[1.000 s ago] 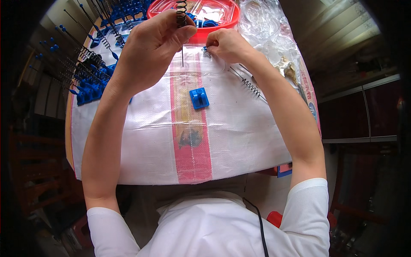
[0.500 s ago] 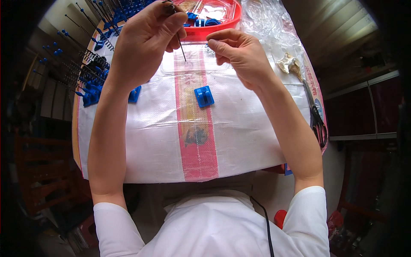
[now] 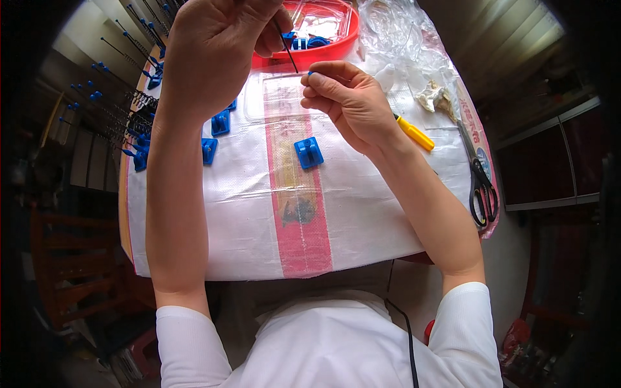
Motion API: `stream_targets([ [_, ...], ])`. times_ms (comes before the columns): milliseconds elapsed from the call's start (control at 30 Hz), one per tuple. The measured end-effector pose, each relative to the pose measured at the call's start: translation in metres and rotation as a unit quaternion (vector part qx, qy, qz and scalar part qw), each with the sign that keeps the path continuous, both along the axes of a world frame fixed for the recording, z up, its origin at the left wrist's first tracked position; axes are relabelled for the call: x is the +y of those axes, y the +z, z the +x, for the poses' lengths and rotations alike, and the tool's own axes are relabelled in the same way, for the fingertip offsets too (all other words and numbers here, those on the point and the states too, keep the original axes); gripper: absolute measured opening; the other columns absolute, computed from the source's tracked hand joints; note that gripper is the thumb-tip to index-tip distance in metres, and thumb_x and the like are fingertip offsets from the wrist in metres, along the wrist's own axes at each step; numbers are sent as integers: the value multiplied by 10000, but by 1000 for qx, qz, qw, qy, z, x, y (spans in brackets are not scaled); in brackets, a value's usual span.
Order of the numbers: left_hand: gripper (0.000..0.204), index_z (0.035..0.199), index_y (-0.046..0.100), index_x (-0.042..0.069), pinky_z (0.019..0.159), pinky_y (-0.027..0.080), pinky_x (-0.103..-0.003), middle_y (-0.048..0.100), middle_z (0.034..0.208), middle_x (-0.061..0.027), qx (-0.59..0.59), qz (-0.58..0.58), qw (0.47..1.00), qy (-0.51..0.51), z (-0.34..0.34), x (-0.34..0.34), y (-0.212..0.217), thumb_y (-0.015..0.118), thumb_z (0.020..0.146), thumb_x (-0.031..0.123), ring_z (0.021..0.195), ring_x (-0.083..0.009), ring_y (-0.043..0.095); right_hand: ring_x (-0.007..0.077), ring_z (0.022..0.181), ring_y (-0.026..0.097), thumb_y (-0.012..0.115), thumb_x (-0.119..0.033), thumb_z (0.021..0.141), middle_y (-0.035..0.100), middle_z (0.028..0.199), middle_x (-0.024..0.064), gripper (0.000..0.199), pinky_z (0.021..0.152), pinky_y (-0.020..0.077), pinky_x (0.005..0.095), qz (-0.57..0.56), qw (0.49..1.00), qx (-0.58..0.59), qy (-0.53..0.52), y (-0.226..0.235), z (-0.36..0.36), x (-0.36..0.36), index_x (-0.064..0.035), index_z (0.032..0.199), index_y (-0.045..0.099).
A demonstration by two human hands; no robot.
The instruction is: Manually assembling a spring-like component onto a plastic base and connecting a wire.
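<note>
1. While both forearms reach up over the surface, the left hand is raised near the top edge, its fingers curled and pinching a thin dark rod that slants down to the right.
2. Just right of the rod's lower end, the right hand has thumb and forefinger pressed together on a tiny blue piece.
3. Below that hand, a blue plastic clip lies on the woven white sheet with its red stripe.
4. More blue clips sit beside the left wrist.
5. Behind the hands stands a red tray.
6. At right lie a yellow-handled tool and black scissors.
</note>
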State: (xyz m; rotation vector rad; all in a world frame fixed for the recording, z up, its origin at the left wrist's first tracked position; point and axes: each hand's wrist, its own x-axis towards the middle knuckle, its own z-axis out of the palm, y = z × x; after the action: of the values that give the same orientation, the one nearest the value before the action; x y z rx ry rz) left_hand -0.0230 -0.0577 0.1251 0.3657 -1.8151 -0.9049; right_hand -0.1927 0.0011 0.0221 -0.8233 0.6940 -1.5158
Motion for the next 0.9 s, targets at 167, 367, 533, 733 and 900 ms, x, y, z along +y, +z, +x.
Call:
stream_targets([
  [167,255,939,574,35,532,458,-210,623,712,-26,24,6,1000,-18,-2,1,-7,557,1012,280,587,-70,563,215,858,701,644,-76,937,690,1004,166,194,793,623,345,13,998,-55,16,-7,0,4,39,1094,640],
  [367,251,944,575,34,530,455,-209,617,706,-21,26,6,999,-21,-5,1,-9,557,1013,274,584,-68,559,236,889,708,608,-85,959,688,1023,185,200,789,627,342,18,997,-64,32,-5,10,12,48,1105,632],
  [533,248,937,581,32,526,451,-206,616,703,-17,28,12,999,-17,-7,3,-12,560,1012,267,577,-64,553,227,907,715,597,-137,972,699,1037,179,221,803,619,325,25,997,-60,33,-5,14,14,30,1106,652],
  [733,244,929,586,34,522,447,-204,615,704,-14,29,2,999,-20,-9,1,-14,562,1012,262,574,-61,551,223,895,715,593,-150,976,700,1033,177,231,797,618,322,10,998,-55,38,-7,12,12,34,1103,652],
  [900,240,932,585,36,525,448,-204,613,701,-11,23,4,1000,-7,-9,3,-14,559,1013,260,572,-60,548,240,882,716,595,-118,972,695,1002,191,229,776,626,337,14,997,-59,38,-6,12,13,61,1111,621],
])
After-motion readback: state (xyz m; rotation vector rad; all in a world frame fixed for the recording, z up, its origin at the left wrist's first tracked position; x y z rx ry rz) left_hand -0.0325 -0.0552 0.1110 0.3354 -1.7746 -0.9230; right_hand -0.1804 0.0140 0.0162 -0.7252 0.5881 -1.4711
